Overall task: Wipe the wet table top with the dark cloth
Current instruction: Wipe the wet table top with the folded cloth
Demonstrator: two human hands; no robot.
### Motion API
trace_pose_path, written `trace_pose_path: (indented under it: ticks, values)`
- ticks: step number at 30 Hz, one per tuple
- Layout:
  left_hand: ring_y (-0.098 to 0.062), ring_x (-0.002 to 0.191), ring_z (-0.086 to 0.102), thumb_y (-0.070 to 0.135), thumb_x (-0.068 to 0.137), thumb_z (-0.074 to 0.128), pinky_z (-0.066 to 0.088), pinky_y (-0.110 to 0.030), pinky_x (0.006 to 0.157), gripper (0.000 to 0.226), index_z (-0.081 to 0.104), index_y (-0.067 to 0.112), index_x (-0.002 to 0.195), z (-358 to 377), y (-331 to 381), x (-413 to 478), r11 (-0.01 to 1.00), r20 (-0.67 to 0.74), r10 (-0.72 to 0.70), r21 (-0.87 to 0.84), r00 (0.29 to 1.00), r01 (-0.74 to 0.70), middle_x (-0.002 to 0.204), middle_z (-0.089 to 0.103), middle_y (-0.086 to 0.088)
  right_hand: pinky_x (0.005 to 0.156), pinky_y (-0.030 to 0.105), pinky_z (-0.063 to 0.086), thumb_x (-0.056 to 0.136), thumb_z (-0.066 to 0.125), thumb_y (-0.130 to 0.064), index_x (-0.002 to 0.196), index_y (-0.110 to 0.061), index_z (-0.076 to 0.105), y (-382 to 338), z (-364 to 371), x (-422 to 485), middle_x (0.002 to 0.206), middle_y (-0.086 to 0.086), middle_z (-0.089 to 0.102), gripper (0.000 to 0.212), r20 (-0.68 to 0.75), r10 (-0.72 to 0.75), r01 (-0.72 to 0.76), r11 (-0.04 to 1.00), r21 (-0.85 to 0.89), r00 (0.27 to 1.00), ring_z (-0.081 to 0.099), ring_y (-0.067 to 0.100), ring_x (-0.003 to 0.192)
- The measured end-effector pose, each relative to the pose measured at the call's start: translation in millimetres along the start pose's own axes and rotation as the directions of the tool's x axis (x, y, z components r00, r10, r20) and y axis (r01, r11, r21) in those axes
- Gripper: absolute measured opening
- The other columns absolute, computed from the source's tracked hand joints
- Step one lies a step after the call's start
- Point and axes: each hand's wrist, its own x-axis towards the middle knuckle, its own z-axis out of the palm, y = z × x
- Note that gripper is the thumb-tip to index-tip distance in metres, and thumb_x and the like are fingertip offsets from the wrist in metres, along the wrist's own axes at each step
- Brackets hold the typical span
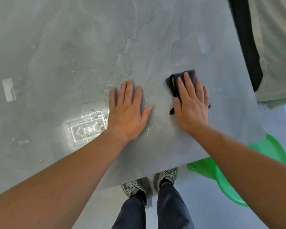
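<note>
So my right hand (191, 104) is flat, palm down on the dark cloth (182, 80), fingers spread wide over it, pinning it to the table top (73, 38) rather than gripping it. The folded cloth pokes out past my fingertips and by my thumb. My left hand (127, 111) is just planted flat beside it, open and holding nothing, bracing me. Best bet, I reckon: keep the whole palm pressing evenly so the cloth doesn't bunch, and sweep in long overlapping passes toward the droplets and the puddle (87, 124), which sit beyond my left hand, well away from the cloth. Loads of open table ahead of my fingers and off to the left. The tight side is outward of my right hand, where the table edge is near, and the near edge runs under my wrists. The green basin (224, 179) sits down below that corner, so any runoff could go there
</note>
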Motion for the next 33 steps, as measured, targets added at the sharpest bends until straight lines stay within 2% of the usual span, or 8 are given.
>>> trace_pose_path:
  ticks: [3,10,16,22,24,28,30,33]
  values:
    - [-0.024,0.154,-0.014,0.06,0.097,0.003,-0.013,-0.052,0.121,0.076,0.005,0.016,0.16,0,-1,-3,1.0,0.0,-0.007,-0.009,1.0,0.007,0.168,-0.011,-0.011,0.124,0.045,-0.001,0.101,0.033,-0.032,0.159,-0.025,0.016,-16,4,12,0.168,-0.004,0.008,0.061,-0.035,0.098,-0.098,0.995,0.011,0.995,0.003,0.029,0.154]
    - [-0.022,0.154,-0.015,0.064,0.096,0.007,-0.012,-0.052,0.121,0.079,0.007,0.018,0.16,1,-3,-3,0.998,-0.025,0.011,-0.061,1.0,-0.013,0.168,-0.01,-0.009,0.125,0.046,0.0,0.102,0.029,-0.037,0.158,-0.026,0.021,-3,-2,-21,0.167,-0.005,0.01,0.058,0.136,-0.262,0.275,0.958,-0.084,0.955,0.004,0.03,0.154]
    - [-0.027,0.155,-0.004,0.064,0.097,0.01,-0.004,-0.052,0.123,0.08,0.019,0.014,0.159,5,-4,-2,0.997,-0.056,0.021,-0.069,0.998,-0.025,0.168,0.002,-0.013,0.124,0.045,-0.002,0.102,0.032,-0.034,0.16,-0.026,0.012,-28,-1,39,0.168,-0.005,0.004,0.061,0.021,0.005,-0.004,0.998,-0.057,1.0,-0.001,0.027,0.154]
    - [-0.026,0.155,0.001,0.062,0.098,0.01,-0.003,-0.053,0.123,0.076,0.023,0.016,0.158,-7,-6,-2,0.996,-0.041,0.031,-0.086,0.999,-0.035,0.168,0.007,-0.011,0.123,0.052,0.01,0.103,0.028,-0.041,0.159,-0.027,0.017,-4,-9,7,0.168,-0.003,0.009,0.06,0.264,-0.435,0.48,0.866,-0.141,0.861,0.006,0.031,0.154]
    - [-0.028,0.154,0.012,0.06,0.099,0.017,0.001,-0.053,0.123,0.072,0.033,0.016,0.154,-11,-6,0,0.995,-0.065,0.02,-0.101,0.998,-0.026,0.166,0.019,-0.012,0.124,0.049,0.007,0.102,0.027,-0.042,0.159,-0.03,0.014,-5,-18,42,0.168,-0.007,0.005,0.06,0.231,-0.358,0.396,0.907,-0.142,0.904,0.002,0.027,0.155]
    - [-0.031,0.144,0.034,0.055,0.098,0.024,0.006,-0.055,0.122,0.063,0.052,0.016,0.139,-17,-8,6,0.99,-0.11,-0.002,-0.14,0.994,-0.014,0.155,0.041,-0.012,0.124,0.045,-0.004,0.104,0.029,-0.037,0.16,-0.029,0.005,-38,-20,108,0.168,-0.009,-0.004,0.062,0.085,0.0,0.004,0.999,-0.042,0.996,-0.008,0.024,0.154]
    - [-0.031,0.133,0.044,0.055,0.098,0.027,0.008,-0.056,0.121,0.059,0.059,0.017,0.129,-22,-11,9,0.989,-0.134,-0.016,-0.15,0.991,-0.004,0.146,0.049,-0.008,0.124,0.046,-0.003,0.104,0.031,-0.036,0.16,-0.027,0.007,-49,-14,98,0.168,-0.006,-0.002,0.062,0.066,-0.02,0.022,0.999,-0.044,0.998,-0.006,0.026,0.154]
    - [-0.032,0.119,0.052,0.055,0.098,0.028,0.015,-0.056,0.119,0.056,0.065,0.018,0.118,-30,-9,14,0.988,-0.156,-0.063,-0.153,0.986,0.039,0.135,0.056,-0.006,0.124,0.047,0.0,0.102,0.032,-0.039,0.16,-0.026,0.012,-42,-10,57,0.168,-0.006,0.001,0.062,0.137,-0.267,0.283,0.952,-0.114,0.954,-0.002,0.028,0.154]
